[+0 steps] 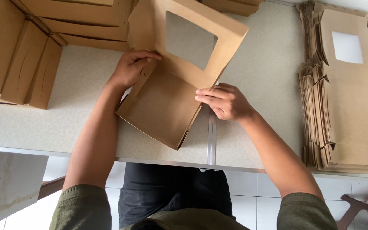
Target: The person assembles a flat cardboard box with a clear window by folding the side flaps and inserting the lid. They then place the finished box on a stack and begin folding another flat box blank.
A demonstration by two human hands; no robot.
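My left hand point(129, 68) pinches the side flap of the brown window box point(173, 81) lying mid-tabletop point(260, 76); my right hand point(224, 101) presses flat-fingered on its other edge. Light, thin card — likely creases easily, so I'd hold at the folds — not the window.

Both bare forearms reach forward — left hand point(130, 68) curled, fingers bent inward; right hand point(224, 102) flatter, fingers pressed together, pointing left.
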